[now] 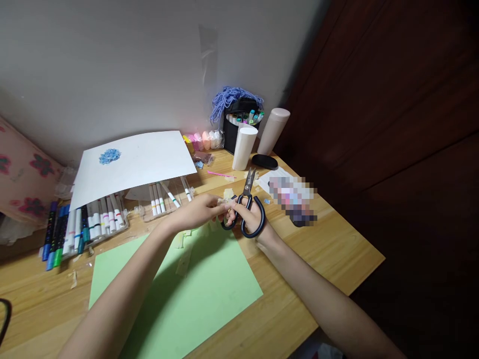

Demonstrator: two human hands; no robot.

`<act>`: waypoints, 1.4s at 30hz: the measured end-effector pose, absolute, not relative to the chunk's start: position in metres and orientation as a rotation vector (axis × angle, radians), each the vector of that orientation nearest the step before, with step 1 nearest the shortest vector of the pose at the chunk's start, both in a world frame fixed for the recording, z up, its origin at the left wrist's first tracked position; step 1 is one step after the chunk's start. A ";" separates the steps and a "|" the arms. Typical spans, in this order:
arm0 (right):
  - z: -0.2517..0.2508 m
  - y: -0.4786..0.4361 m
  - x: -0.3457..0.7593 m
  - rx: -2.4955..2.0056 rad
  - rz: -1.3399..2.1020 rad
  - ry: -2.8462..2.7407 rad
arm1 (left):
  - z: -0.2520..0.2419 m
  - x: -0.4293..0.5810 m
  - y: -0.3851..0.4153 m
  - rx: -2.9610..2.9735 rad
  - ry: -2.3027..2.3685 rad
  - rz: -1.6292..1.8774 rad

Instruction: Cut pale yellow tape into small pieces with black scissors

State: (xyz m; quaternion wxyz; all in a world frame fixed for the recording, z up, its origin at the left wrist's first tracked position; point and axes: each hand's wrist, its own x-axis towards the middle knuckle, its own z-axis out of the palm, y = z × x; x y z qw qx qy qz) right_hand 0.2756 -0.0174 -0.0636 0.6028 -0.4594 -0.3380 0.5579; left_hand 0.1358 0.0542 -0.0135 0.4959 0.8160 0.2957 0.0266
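Observation:
Scissors with black handles hang on my right hand, blades pointing away toward the wall. That hand's fingers are closed and meet my left hand. Between the fingertips of both hands is a small pale yellowish scrap, like tape or paper; its exact kind is hard to make out. My left fingers pinch it from the left side. Below the hands lies a green sheet of paper, with pale tape strips near its upper edge.
A white sheet with a blue flower-like patch rests over several markers at the left. Behind stand a white cylinder, a pinkish bottle and a black marker holder. A blurred-out phone-like object lies right.

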 end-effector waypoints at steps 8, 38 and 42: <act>-0.065 -0.016 0.279 -1.157 1.278 -0.756 | -0.013 0.134 0.056 2.049 0.840 0.133; -0.067 -0.039 0.266 -1.145 1.715 -1.066 | -0.006 0.124 0.065 2.000 1.016 0.416; -0.075 -0.038 0.267 -1.131 1.689 -1.070 | -0.006 0.124 0.065 2.004 1.018 0.414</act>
